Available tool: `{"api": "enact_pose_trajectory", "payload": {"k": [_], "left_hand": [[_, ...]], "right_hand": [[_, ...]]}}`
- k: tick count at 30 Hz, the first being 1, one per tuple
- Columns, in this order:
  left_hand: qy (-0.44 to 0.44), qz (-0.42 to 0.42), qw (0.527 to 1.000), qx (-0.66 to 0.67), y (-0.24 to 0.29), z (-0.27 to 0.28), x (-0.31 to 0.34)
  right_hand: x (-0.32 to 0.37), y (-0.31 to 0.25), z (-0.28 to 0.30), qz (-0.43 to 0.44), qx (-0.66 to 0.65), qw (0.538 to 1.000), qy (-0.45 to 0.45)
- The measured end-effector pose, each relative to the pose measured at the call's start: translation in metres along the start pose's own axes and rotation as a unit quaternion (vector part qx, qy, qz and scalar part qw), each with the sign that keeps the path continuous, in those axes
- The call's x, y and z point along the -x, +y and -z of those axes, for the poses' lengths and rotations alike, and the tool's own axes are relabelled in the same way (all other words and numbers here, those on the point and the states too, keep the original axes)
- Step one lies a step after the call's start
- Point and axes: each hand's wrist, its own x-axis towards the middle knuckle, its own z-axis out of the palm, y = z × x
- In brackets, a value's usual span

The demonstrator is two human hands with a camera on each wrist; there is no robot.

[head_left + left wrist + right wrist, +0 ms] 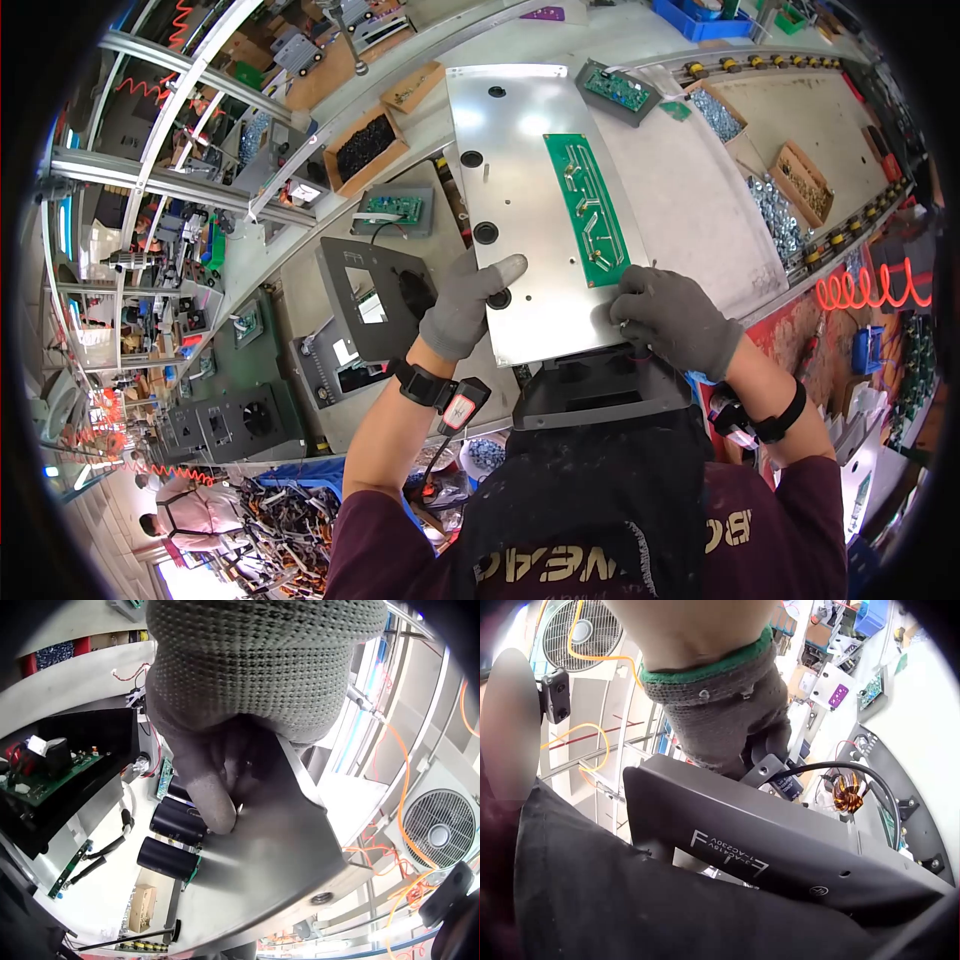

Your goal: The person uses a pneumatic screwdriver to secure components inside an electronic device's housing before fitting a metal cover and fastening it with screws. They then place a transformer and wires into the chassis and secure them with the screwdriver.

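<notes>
A silver metal plate (530,230) carrying a long green circuit board (585,210) is held upright-ish before the person. The gloved left hand (465,305) grips its left edge, thumb on the front face; in the left wrist view the fingers (206,799) lie on the other face, near black cylinders (166,857). At the plate's lower right corner, the gloved right hand (670,315) has its fingers curled; what they pinch is unclear. In the right wrist view the right hand (731,712) is at a small bracket (763,771) beside a printed dark panel (780,840), with a black cable nearby.
Left of the plate stand a dark housing with a fan (375,295) and a box of black parts (365,150). Another circuit board (615,90) lies at the upper right. Boxes of small metal parts (800,185) stand at right, near a red coiled hose (870,288).
</notes>
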Motion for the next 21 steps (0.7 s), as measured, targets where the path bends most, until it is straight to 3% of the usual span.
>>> {"api": "enact_pose_trajectory", "payload": {"k": [1,3,4,5,6,7,8,10,12,14,15,16,17,19,21], "left_hand": [[-0.007,0.020,1.000,-0.011,0.000,0.002,-0.002],[0.008,0.024,1.000,-0.006,0.015,-0.011,0.003],[0.027,0.027,0.999,0.000,0.021,-0.016,0.005],[0.029,0.028,0.999,0.003,0.014,-0.009,0.003],[0.014,0.031,0.999,-0.038,0.005,0.000,0.000],[-0.002,0.037,0.996,-0.082,-0.002,0.007,0.000],[-0.004,0.043,0.996,-0.081,-0.008,0.011,0.002],[-0.009,0.047,0.992,-0.114,-0.007,0.004,0.005],[-0.015,0.056,0.991,-0.122,-0.015,0.001,0.010],[-0.025,0.085,0.992,-0.094,-0.033,-0.001,0.008],[-0.029,0.090,0.992,-0.086,-0.042,-0.003,0.006],[-0.026,0.092,0.992,-0.083,-0.047,-0.003,0.006],[-0.017,0.069,0.994,-0.083,-0.052,-0.003,0.006],[-0.007,0.051,0.995,-0.084,-0.057,-0.005,0.007],[0.006,0.041,0.997,-0.060,-0.059,-0.005,0.012]], "right_hand": [[0.001,0.000,-0.001,-0.003,0.000,1.000,0.000],[0.004,0.002,0.001,-0.026,-0.231,0.973,0.007],[0.007,-0.001,0.004,-0.027,-0.231,0.973,0.004],[0.013,-0.006,0.009,-0.046,-0.394,0.915,0.070],[0.016,-0.010,0.016,-0.063,-0.543,0.827,0.133],[0.015,-0.015,0.020,-0.013,-0.496,0.856,0.144],[0.020,-0.012,0.014,-0.035,-0.503,0.843,0.188],[0.043,0.019,0.008,-0.116,-0.487,0.804,0.320],[0.091,0.066,-0.008,-0.274,-0.487,0.752,0.350],[0.166,0.123,-0.041,-0.425,-0.529,0.696,0.236],[0.183,0.141,-0.054,-0.428,-0.529,0.696,0.232],[0.196,0.156,-0.066,-0.441,-0.330,0.826,0.122],[0.201,0.163,-0.073,-0.421,-0.110,0.900,0.003],[0.113,0.117,-0.056,-0.345,-0.097,0.921,0.154],[0.046,0.103,-0.048,-0.430,-0.323,0.832,0.135]]}}
